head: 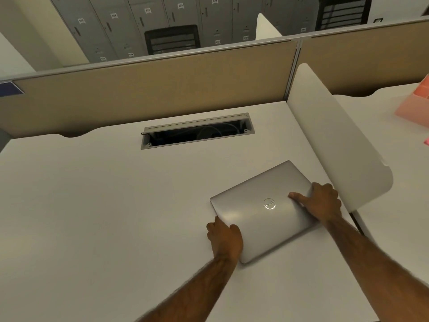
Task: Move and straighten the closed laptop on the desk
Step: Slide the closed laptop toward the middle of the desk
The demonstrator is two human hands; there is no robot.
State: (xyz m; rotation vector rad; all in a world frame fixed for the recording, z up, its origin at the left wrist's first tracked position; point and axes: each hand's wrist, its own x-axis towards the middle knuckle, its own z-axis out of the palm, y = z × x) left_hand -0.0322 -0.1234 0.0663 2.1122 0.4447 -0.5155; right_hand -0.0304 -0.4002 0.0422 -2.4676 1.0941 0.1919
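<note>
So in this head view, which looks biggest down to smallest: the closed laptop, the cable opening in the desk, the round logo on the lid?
1. Closed laptop, clearly largest.
2. Cable opening, though it lies farther from the camera, so its true size is unsure.
3. Round logo, by far the smallest.

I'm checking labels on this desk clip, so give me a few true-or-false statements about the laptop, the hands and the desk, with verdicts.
1. The laptop is closed. True.
2. The laptop lies square to the desk edge. False: it sits at an angle.
3. Both the left hand and right hand touch the laptop. True.
4. The laptop covers the cable opening. False: the opening is uncovered, farther back.
5. The laptop is near the white divider. True.
</note>
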